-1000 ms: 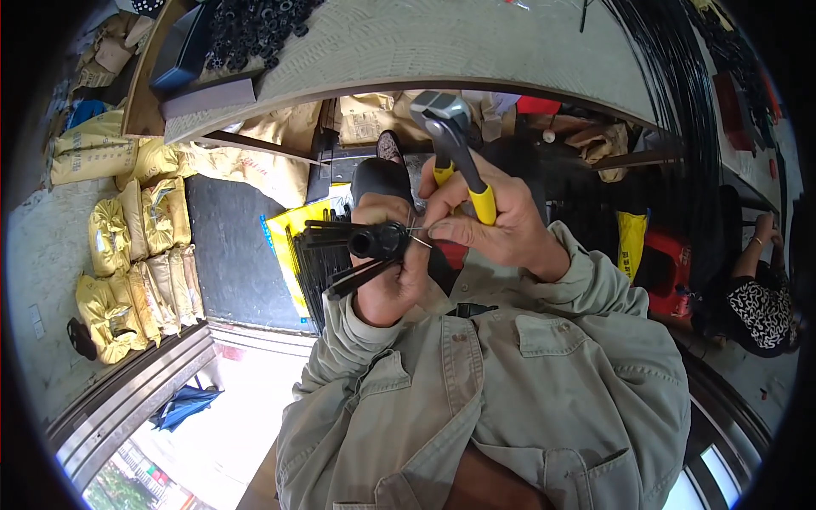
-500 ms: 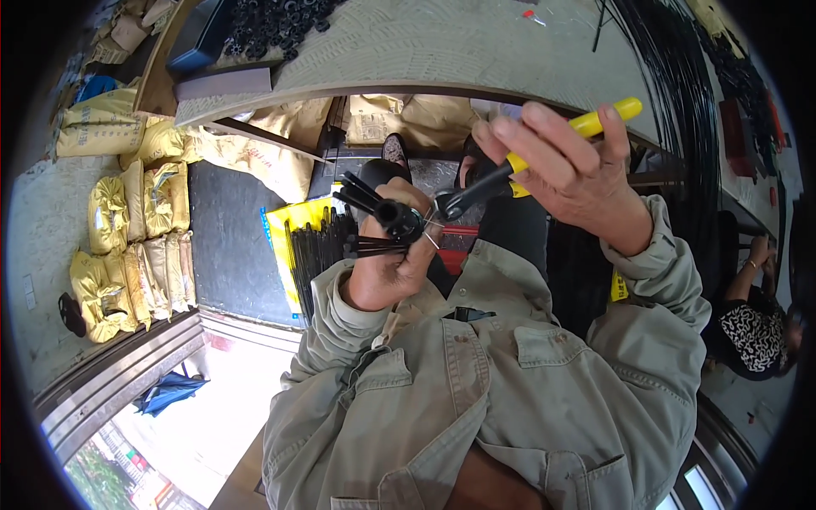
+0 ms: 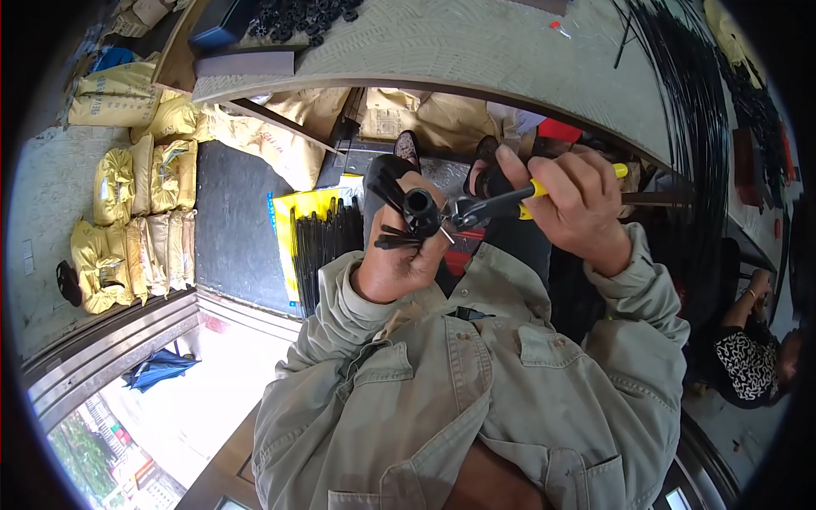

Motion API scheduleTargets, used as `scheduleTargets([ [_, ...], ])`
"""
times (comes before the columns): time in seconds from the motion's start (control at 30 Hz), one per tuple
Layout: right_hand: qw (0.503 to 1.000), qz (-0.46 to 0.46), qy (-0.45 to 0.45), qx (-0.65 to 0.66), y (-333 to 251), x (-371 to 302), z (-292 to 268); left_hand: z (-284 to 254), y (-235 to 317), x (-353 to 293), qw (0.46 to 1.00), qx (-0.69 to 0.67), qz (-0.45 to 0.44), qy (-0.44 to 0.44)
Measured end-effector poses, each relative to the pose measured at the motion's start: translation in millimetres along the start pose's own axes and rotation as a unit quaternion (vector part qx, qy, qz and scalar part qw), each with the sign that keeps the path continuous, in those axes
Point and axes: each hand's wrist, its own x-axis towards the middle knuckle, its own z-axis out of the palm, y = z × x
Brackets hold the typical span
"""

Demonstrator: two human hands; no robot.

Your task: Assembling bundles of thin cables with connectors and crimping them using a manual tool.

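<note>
My left hand (image 3: 393, 274) is closed around a black tubular piece (image 3: 420, 211), its round open end facing up, with several thin black rods fanning out around it. Beside that tube a short bright wire (image 3: 447, 235) sticks out. My right hand (image 3: 580, 211) grips pliers (image 3: 501, 205) with yellow handles, fingers wrapped round them. The dark jaws of the pliers meet the wire at the tube's right side; whether they are clamped on it is too small to tell.
A worktable (image 3: 476, 59) lies ahead, with small black parts (image 3: 297, 19) on it and long black rods (image 3: 693, 110) at its right. Black rods (image 3: 327, 242) rest on a yellow sheet at left. Yellow sacks (image 3: 115, 187) are stacked farther left. Another person (image 3: 748, 357) sits at right.
My right hand has shifted slightly down and left, its fingers curling tighter round the plier handles. The tube in my left hand has moved slightly right. The whole view has shifted a little.
</note>
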Motion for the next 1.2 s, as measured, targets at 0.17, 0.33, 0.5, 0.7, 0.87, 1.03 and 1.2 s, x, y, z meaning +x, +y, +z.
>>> scheduleTargets([
  [0.17, 0.933, -0.026, -0.275, 0.232, 21.2, 17.7, -45.6, 5.5, -0.2, -2.5, 1.0, -0.008, -0.005, -0.006],
  [0.33, 0.508, 0.222, -0.641, 0.531, 41.7, 37.3, -55.3, -8.5, 2.4, 0.6, 0.956, -0.191, -0.144, -0.168],
  [0.5, 0.598, 0.214, -0.498, 0.591, 26.1, 13.7, -59.1, -9.4, -6.6, 10.9, 0.957, -0.178, 0.009, -0.23],
  [0.7, 0.887, 0.079, -0.302, 0.341, 3.2, -3.3, -66.6, -10.3, 3.9, 11.8, 0.971, -0.144, -0.061, -0.18],
  [0.87, 0.136, 0.358, -0.575, 0.723, 27.9, -7.2, -55.2, -3.0, -4.6, 10.5, 0.952, -0.194, 0.031, -0.237],
  [1.03, 0.732, 0.168, -0.42, 0.51, 9.2, -7.0, -61.8, -5.2, -2.9, 5.4, 0.977, -0.138, -0.028, -0.162],
  [1.2, 0.554, 0.199, -0.479, 0.652, 17.9, -29.3, -53.5, -2.8, 3.8, 2.6, 0.965, -0.179, -0.04, -0.185],
])
